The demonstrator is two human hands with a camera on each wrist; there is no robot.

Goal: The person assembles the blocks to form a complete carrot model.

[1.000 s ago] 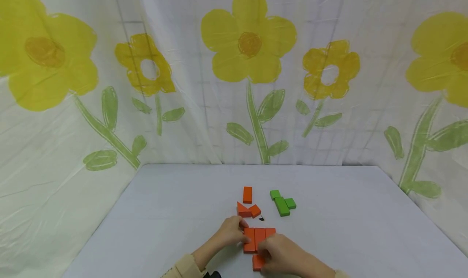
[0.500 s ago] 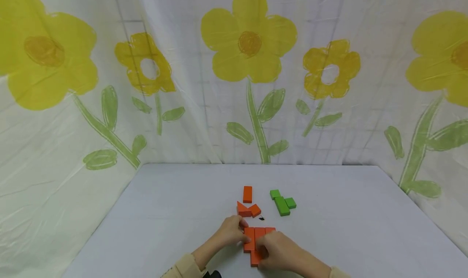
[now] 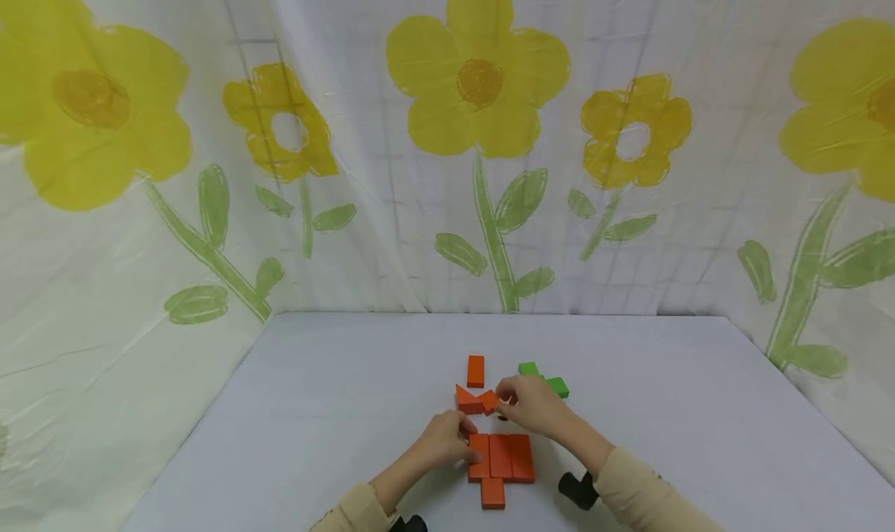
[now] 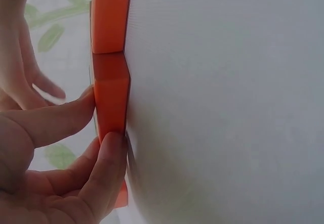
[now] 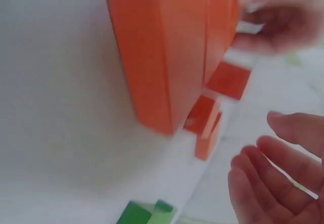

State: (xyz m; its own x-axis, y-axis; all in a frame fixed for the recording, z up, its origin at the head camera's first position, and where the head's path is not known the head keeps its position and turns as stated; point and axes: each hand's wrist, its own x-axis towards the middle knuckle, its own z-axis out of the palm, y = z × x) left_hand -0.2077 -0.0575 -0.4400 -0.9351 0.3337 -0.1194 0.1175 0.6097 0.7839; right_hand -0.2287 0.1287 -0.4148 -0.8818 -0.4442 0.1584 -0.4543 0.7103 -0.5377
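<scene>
Three long orange-red blocks lie side by side in a row, and my left hand (image 3: 444,439) pinches the leftmost block (image 3: 478,470) between thumb and fingers. Against the near edge of this row sits a shorter orange-red block (image 3: 492,495). My right hand (image 3: 537,406) is beyond the row, fingertips right at a small orange block (image 3: 489,401). In the right wrist view its loosely bent fingers (image 5: 273,176) and thumb stand apart with nothing between them. A pointed orange block (image 3: 467,404) lies just left of the small one.
Farther back lies another orange block (image 3: 475,371). Green blocks (image 3: 557,387) sit behind my right hand, partly covered by it. A tiny dark mark (image 3: 503,418) shows below the right fingertips. A flowered curtain (image 3: 391,229) hangs behind the white table (image 3: 336,392).
My right hand slid the short block up against the row's near edge, let go, and moved away to the small orange block. The left hand stays in place.
</scene>
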